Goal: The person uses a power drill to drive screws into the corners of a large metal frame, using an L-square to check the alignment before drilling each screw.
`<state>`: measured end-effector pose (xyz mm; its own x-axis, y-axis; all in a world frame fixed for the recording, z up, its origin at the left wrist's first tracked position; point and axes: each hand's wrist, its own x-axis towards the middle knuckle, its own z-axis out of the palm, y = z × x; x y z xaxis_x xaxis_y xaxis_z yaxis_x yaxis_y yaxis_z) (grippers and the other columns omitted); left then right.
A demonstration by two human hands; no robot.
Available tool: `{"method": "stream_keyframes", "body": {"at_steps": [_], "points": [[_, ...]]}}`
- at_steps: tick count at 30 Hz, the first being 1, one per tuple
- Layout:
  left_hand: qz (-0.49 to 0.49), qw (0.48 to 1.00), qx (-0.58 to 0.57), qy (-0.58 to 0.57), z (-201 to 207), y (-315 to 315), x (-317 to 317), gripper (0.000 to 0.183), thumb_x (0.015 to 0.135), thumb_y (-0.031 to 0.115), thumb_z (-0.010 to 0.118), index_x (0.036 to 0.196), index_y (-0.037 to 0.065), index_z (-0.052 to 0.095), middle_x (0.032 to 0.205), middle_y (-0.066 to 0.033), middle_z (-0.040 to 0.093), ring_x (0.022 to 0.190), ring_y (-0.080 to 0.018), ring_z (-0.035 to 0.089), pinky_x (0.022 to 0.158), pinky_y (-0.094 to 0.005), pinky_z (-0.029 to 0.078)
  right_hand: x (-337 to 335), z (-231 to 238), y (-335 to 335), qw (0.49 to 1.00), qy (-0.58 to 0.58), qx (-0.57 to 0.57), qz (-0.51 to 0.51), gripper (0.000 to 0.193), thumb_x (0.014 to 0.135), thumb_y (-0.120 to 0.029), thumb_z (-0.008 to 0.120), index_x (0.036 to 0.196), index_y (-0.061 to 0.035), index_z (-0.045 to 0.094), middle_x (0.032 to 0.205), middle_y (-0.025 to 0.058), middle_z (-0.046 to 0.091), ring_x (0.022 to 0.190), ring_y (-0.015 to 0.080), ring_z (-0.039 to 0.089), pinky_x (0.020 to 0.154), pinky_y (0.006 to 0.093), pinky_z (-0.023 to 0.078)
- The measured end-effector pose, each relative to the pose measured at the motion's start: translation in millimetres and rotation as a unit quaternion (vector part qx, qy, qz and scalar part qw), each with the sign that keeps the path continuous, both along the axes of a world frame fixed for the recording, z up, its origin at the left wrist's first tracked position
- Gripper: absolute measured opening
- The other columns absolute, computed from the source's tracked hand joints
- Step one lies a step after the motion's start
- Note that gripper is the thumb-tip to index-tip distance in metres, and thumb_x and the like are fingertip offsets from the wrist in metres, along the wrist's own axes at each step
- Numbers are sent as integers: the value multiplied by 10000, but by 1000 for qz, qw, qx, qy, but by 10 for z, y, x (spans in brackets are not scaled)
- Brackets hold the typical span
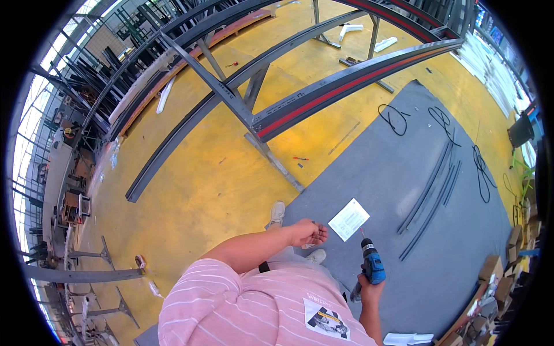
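A standing worker's right hand [369,286] wraps its fingers around a blue cordless drill [371,265] pointed at the grey mat [404,190]; the left hand [309,233] cups loosely, contents unclear, beside a white paper sheet [348,219].

The person stands at the near left edge of the mat [404,190], which lies on the floor [202,190] and runs away to the right. The right hand [369,284] has its grip around a drill [372,266] over the mat. The left hand [309,232] is held left of the drill, above the shoes. A paper sheet [348,219] lies on the mat just beyond both hands. Long strips [430,193] lie on the mat to the right of the sheet, with cable loops [395,118] beyond them. Curved beams [323,92] rest on stands ahead and to the left. Boxes [490,268] sit along the mat's right edge.
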<state>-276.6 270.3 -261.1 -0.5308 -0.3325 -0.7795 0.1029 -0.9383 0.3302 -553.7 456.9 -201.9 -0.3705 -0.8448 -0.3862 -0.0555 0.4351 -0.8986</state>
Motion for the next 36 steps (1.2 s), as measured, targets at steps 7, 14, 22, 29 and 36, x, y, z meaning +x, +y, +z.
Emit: {"method": "stream_keyframes", "body": {"at_steps": [7, 14, 22, 29, 36], "points": [[142, 982, -120, -44, 472, 11, 1001, 306, 978, 0, 482, 1273, -10, 558, 1151, -126, 653, 999, -229, 666, 814, -353, 588, 738, 138, -397, 995, -7, -8, 103, 389, 729, 5, 692, 1118, -8, 701, 967, 57, 716, 815, 134, 647, 719, 305, 519], [163, 971, -170, 39, 798, -447, 1569, 302, 1032, 260, 473, 1095, 18, 642, 1007, -85, 632, 823, -180, 600, 672, -302, 500, 1243, 275, -867, 985, 58, -30, 161, 255, 753, -106, 726, 982, 7, 714, 832, 88, 717, 734, 157, 657, 722, 346, 539], [-59, 982, -172, -39, 620, -795, 2016, 290, 1034, 277, 520, 1091, 7, 610, 871, -51, 556, 726, -131, 510, 589, -254, 404, 1925, 586, -1484, 982, 80, -69, 154, 214, 759, -133, 784, 907, -17, 682, 783, 38, 684, 711, 114, 595, 688, 320, 515], [-53, 958, -275, -57, 835, -1031, 2230, 299, 1041, 196, 501, 1229, -29, 559, 1009, -73, 663, 748, -123, 573, 605, -274, 487, 2184, 622, -1506, 982, 102, -85, 138, 462, 763, -101, 770, 1205, -14, 664, 899, 54, 709, 803, 114, 631, 777, 308, 528], [-76, 766, -527, -360, 1228, -1336, 2039, 263, 1006, 261, 553, 1000, 12, 637, 829, -132, 702, 677, -284, 650, 620, -406, 517, 2106, 696, -1531, 980, 105, -46, 165, 610, 760, -83, 761, 1339, -1, 590, 981, 90, 723, 882, 125, 658, 844, 306, 527]]}}
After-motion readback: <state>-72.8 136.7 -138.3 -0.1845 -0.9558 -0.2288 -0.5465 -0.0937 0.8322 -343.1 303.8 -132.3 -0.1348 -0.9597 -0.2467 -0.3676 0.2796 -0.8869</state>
